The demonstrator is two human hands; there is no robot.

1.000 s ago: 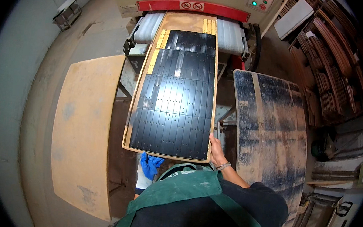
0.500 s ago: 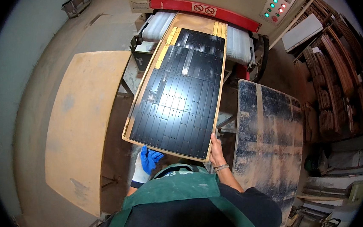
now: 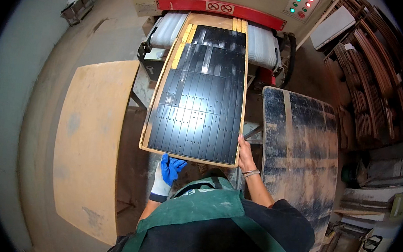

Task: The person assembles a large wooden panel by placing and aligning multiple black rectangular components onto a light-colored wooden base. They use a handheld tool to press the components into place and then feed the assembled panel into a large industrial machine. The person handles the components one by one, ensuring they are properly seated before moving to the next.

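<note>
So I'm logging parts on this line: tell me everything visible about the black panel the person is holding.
The black panel is a long flat board with pale wood edges, its glossy dark face split into lengthwise strips dotted with small holes. Its far end lies on the machine's white rollers. The bare right hand grips its near right corner; the gloved left hand reaches under its near edge.

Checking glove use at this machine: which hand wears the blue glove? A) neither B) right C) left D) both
C: the left hand under the black-slatted board wears a blue-and-white glove, while the right hand gripping the board's corner is bare.
</note>
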